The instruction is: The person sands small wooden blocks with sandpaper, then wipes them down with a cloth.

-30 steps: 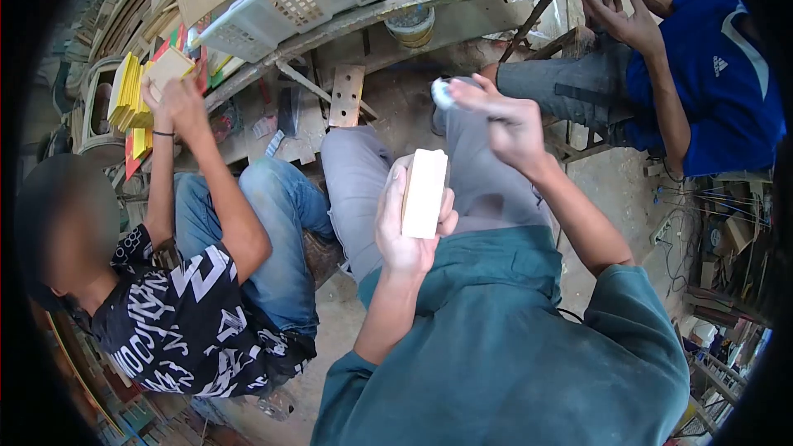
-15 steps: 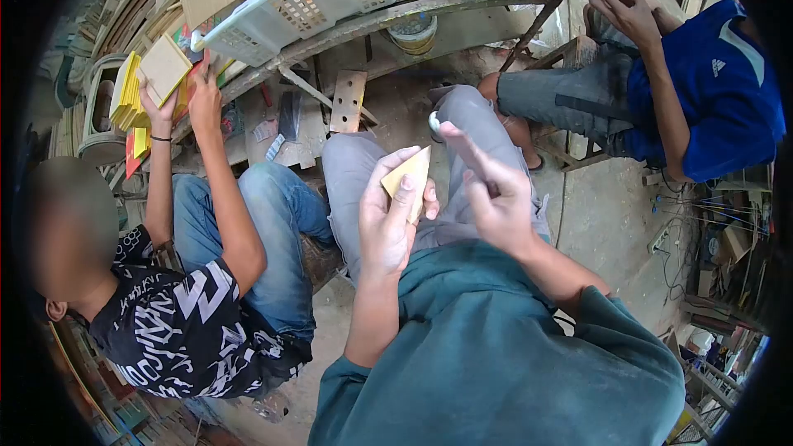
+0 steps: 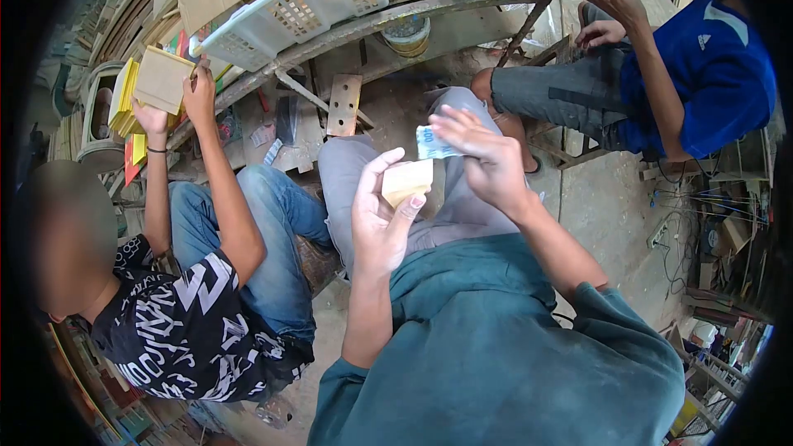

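In my left hand (image 3: 382,219) a small pale wooden block (image 3: 407,182) with angled faces is gripped between thumb and fingers, over my lap. Just right of it, my right hand (image 3: 487,157) is slightly blurred and its fingers press on a small piece of sandpaper (image 3: 435,142) with blue print on its back. The sandpaper sits right above the block's top edge. My grey trousers (image 3: 351,169) lie beneath both hands.
A person at left holds a flat wooden board (image 3: 163,80) by a yellow stack (image 3: 124,99). Ahead stand a white plastic basket (image 3: 301,12) on a metal-framed table and a bucket (image 3: 406,35) below. Another person in a blue shirt (image 3: 702,74) sits at right.
My left hand has turned the block so another face shows. My right hand has shifted slightly, and the blue-printed sandpaper now shows. The person at right has parted their hands.
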